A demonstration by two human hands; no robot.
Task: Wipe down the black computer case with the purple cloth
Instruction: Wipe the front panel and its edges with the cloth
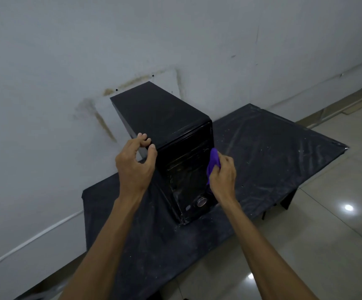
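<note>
Standing on a table (273,148), the computer case (167,118) was gripped at its top front corner by the left hand (135,162), apparently for steadiness, while the purple cloth (213,162), clenched in the right hand (223,175), was pressed to its front edge.

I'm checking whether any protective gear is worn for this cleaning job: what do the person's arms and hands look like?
The left forearm and right forearm are bare, with no sleeve in view up to the frame's edge. The left hand and right hand wear no gloves. No watch, bracelet or ring shows on the wrists or visible fingers.
</note>
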